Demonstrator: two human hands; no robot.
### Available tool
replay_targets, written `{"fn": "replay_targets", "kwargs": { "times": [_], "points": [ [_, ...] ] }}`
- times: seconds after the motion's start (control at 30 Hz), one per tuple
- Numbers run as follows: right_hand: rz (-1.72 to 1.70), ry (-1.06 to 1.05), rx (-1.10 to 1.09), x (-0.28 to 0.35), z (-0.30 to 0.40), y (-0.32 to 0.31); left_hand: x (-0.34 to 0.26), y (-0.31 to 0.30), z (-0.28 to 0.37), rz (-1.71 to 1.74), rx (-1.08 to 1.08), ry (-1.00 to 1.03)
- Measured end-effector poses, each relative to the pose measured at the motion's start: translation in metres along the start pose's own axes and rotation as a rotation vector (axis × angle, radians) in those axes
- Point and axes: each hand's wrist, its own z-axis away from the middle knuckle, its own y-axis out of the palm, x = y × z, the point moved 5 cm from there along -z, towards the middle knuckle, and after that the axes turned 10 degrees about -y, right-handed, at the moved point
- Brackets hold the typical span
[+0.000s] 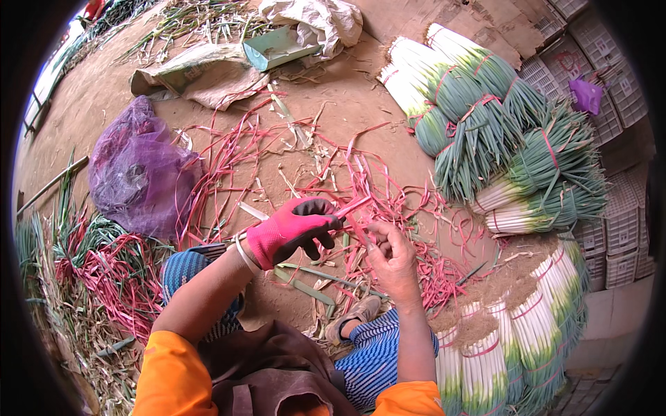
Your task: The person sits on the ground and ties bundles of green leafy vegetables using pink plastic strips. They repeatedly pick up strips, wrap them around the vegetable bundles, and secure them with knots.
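Observation:
My left hand (291, 229), in a pink knit glove with dark palm and fingertips, pinches a pink plastic strip (351, 207) between thumb and forefinger. Bare, my right hand (393, 252) holds the lower end of pink strip between thumb and fingers, close beside the glove. Beneath both hands, a loose heap of pink plastic strips (437, 275) lies on the brown ground. Bundles of green onions (452, 93) tied with pink strips are stacked at the upper right. More tied green onion bundles (536, 322) lie at the lower right, roots towards the heap.
A purple mesh bag (138, 171) sits at the left, above a pile of leaf scraps and strips (114, 275). Sacks (203, 73) and a green tray-like piece (278, 47) lie at the top. Plastic crates (622, 229) are stacked along the right edge.

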Motion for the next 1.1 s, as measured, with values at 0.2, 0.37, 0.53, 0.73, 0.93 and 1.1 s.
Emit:
{"fn": "replay_targets", "kwargs": {
  "times": [0.2,0.37,0.53,0.73,0.93,1.1],
  "points": [
    [-0.215,0.002,-0.011,0.002,0.001,0.010,0.011,0.001,-0.010,0.103,-0.055,-0.049],
    [-0.431,0.052,-0.042,-0.014,0.005,0.011,0.016,0.002,-0.011,0.059,-0.034,-0.108],
    [-0.423,0.138,0.038,-0.009,0.006,0.015,0.011,0.008,-0.008,0.150,-0.005,-0.056],
    [-0.580,0.199,0.012,-0.018,0.008,0.022,0.013,0.013,-0.010,0.338,0.121,-0.055],
    [-0.677,0.141,-0.222,-0.012,0.003,0.011,0.022,0.009,-0.012,0.391,0.166,-0.046],
    [-0.828,0.217,-0.223,-0.017,0.009,0.009,0.024,0.008,-0.012,0.421,0.196,-0.079]
  ]
}}
